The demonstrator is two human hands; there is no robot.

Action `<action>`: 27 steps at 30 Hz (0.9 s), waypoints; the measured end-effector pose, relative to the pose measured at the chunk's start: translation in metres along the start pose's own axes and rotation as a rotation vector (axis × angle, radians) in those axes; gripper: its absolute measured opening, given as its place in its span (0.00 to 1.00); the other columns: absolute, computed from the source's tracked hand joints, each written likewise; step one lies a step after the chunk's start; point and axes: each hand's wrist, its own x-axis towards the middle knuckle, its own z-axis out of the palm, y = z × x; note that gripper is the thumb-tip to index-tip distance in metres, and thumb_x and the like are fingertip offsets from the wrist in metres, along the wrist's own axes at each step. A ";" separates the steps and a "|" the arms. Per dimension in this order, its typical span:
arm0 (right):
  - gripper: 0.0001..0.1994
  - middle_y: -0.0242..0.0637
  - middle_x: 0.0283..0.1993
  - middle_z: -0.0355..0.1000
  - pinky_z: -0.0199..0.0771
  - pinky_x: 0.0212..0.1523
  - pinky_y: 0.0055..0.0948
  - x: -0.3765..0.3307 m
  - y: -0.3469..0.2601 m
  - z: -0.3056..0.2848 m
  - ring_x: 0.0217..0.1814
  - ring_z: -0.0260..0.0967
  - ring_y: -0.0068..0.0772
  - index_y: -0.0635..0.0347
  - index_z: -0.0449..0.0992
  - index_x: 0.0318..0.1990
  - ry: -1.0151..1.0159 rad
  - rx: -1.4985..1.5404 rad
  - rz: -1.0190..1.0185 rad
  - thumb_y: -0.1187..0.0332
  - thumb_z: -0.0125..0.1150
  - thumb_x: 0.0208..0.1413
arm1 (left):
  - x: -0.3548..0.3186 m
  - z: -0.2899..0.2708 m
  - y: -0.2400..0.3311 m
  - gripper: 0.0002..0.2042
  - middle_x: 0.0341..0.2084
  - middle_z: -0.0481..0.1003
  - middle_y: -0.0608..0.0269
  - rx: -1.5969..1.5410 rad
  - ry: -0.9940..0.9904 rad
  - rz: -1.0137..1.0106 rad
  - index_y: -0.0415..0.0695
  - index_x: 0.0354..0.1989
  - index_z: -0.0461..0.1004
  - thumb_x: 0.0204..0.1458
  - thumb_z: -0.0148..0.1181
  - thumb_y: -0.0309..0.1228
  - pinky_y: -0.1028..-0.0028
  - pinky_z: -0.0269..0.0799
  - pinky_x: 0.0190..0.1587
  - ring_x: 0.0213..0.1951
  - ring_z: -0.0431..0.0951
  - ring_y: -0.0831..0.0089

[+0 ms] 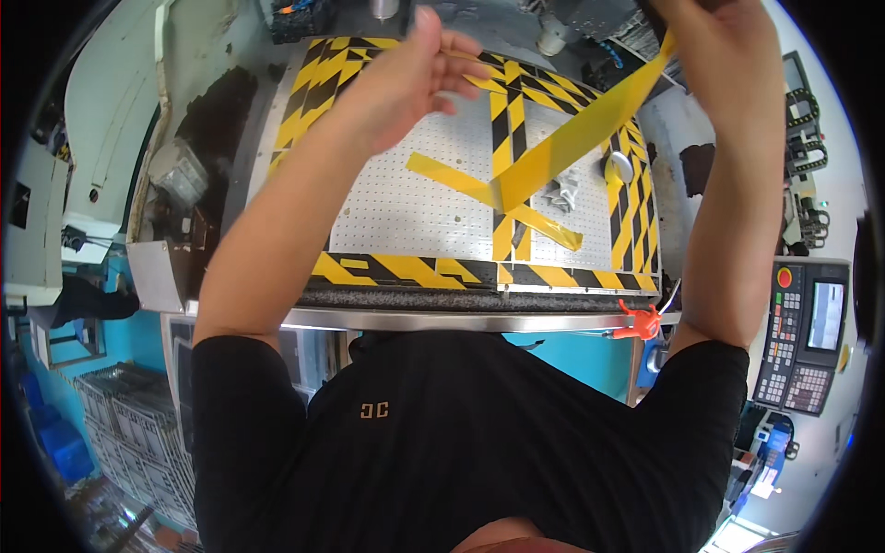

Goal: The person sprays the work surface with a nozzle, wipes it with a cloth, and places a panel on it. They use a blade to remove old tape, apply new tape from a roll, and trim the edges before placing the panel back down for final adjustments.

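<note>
At the upper right my right hand (724, 69) grips the end of a long yellow tape strip (590, 134); its fingertips are partly cut off by the top of the picture. The strip slants down, twisted and taut-looking, to the perforated pale plate (396, 217). There it meets shorter yellow tape pieces (452, 180) that fork to either side. My left hand (415, 88) hovers above the plate's far left part, fingers apart, holding nothing. A small round object with a yellow edge, perhaps a tape roll (619, 168), lies right of some crumpled greyish scraps (560, 194).
Black and yellow striped tape (396, 269) borders the plate and crosses it. A metal rail (442, 320) runs along the near edge, with an orange-red nozzle-like tool (640, 319) on its right. A machine control panel (800, 336) stands at right; grey crates (138, 415) are stacked lower left.
</note>
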 end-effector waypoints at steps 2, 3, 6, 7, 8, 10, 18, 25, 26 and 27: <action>0.09 0.27 0.29 0.72 0.66 0.27 0.16 0.004 0.005 -0.020 0.26 0.65 0.14 0.58 0.69 0.35 0.027 0.066 0.031 0.68 0.63 0.65 | -0.005 0.000 -0.035 0.26 0.48 0.77 0.60 0.168 0.110 -0.201 0.45 0.57 0.69 0.69 0.39 0.55 0.69 0.69 0.50 0.48 0.74 0.72; 0.08 0.28 0.32 0.74 0.69 0.30 0.17 0.008 0.016 -0.029 0.29 0.67 0.15 0.57 0.70 0.36 0.057 0.217 0.008 0.68 0.63 0.65 | -0.009 0.002 -0.055 0.27 0.47 0.77 0.60 0.219 0.128 -0.282 0.44 0.58 0.68 0.69 0.39 0.55 0.69 0.69 0.50 0.48 0.74 0.72; 0.05 0.28 0.35 0.76 0.74 0.38 0.19 0.009 0.027 -0.048 0.34 0.71 0.17 0.56 0.74 0.39 0.158 0.394 0.011 0.68 0.64 0.64 | -0.019 0.003 -0.099 0.27 0.47 0.78 0.56 0.046 0.086 -0.487 0.44 0.59 0.67 0.69 0.38 0.55 0.67 0.74 0.48 0.47 0.78 0.69; 0.04 0.27 0.37 0.77 0.75 0.42 0.21 0.008 0.028 -0.049 0.36 0.73 0.18 0.55 0.76 0.41 0.235 0.424 0.043 0.68 0.65 0.63 | -0.024 0.002 -0.109 0.27 0.48 0.78 0.53 -0.178 0.026 -0.523 0.44 0.59 0.67 0.69 0.38 0.55 0.67 0.76 0.47 0.46 0.80 0.66; 0.04 0.27 0.37 0.77 0.75 0.42 0.21 0.008 0.030 -0.049 0.36 0.73 0.18 0.55 0.76 0.41 0.234 0.420 0.042 0.68 0.65 0.63 | -0.028 0.003 -0.111 0.27 0.48 0.79 0.50 -0.402 -0.037 -0.556 0.43 0.59 0.67 0.69 0.39 0.55 0.66 0.79 0.46 0.45 0.82 0.64; 0.06 0.25 0.39 0.78 0.75 0.45 0.22 0.006 0.035 -0.047 0.39 0.75 0.20 0.53 0.78 0.45 0.344 0.496 0.077 0.69 0.65 0.63 | -0.030 0.005 -0.115 0.28 0.48 0.79 0.47 -0.539 -0.097 -0.553 0.42 0.58 0.67 0.69 0.38 0.55 0.66 0.82 0.44 0.44 0.84 0.60; 0.06 0.29 0.41 0.80 0.77 0.47 0.23 0.000 0.054 -0.051 0.41 0.77 0.22 0.55 0.80 0.45 0.363 0.585 0.081 0.70 0.65 0.62 | -0.011 0.045 -0.124 0.25 0.49 0.79 0.45 -0.680 -0.011 -0.564 0.38 0.57 0.67 0.69 0.45 0.51 0.65 0.82 0.49 0.47 0.83 0.58; 0.06 0.33 0.44 0.81 0.79 0.49 0.23 0.000 0.044 -0.048 0.44 0.79 0.24 0.58 0.79 0.46 0.547 0.716 0.126 0.72 0.63 0.63 | -0.001 0.089 -0.140 0.30 0.53 0.74 0.47 -0.606 -0.086 -0.605 0.37 0.67 0.56 0.66 0.54 0.46 0.63 0.81 0.52 0.51 0.81 0.55; 0.06 0.33 0.44 0.81 0.79 0.49 0.23 0.001 0.038 -0.044 0.44 0.79 0.24 0.58 0.79 0.46 0.550 0.716 0.128 0.72 0.63 0.63 | -0.002 0.093 -0.144 0.30 0.53 0.74 0.47 -0.604 -0.085 -0.608 0.37 0.67 0.56 0.66 0.54 0.46 0.63 0.81 0.52 0.51 0.81 0.55; 0.06 0.34 0.44 0.81 0.79 0.50 0.24 0.001 0.030 -0.039 0.45 0.79 0.25 0.58 0.79 0.46 0.615 0.723 0.176 0.72 0.63 0.63 | -0.003 0.098 -0.151 0.30 0.53 0.74 0.49 -0.629 -0.080 -0.550 0.38 0.68 0.55 0.66 0.56 0.43 0.64 0.80 0.52 0.51 0.81 0.55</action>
